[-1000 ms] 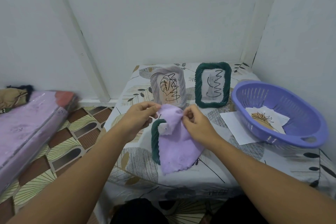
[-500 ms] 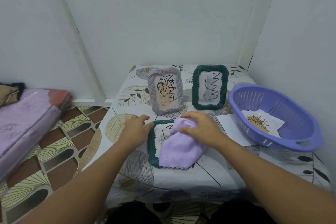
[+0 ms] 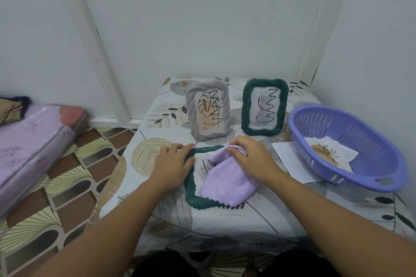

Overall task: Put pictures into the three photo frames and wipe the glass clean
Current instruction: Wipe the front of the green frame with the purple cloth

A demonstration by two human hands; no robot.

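A dark green photo frame (image 3: 191, 189) lies flat on the table, near the front edge, with a lilac cloth (image 3: 227, 181) spread over most of its glass. The right hand (image 3: 252, 158) rests on the cloth's far end, fingers curled down and bunching a fold of it, so it is grasping the cloth. The left hand (image 3: 173, 164) lies on the frame's left rim, fingers slightly bent and thumb against the frame's edge, steadying it rather than clenching it. Both forearms reach in from the near side, bare to the elbow.

Behind the flat frame two others stand upright, side by side: a grey frame (image 3: 208, 110) with a leaf drawing, and a second green frame (image 3: 265, 107) holding a pale picture with a black scribble across it. To the right sits a purple basket (image 3: 382, 177) with printed sheets (image 3: 326, 153) inside; a white sheet (image 3: 290, 159) lies partly under its rim.

The table (image 3: 281, 216) is covered by a leaf-patterned cloth and stands in a corner of plain white walls (image 3: 202, 18). The floor (image 3: 67, 177) to the left has a brown and cream fan pattern, and a pink wrapped mattress (image 3: 29, 146) lies along it.
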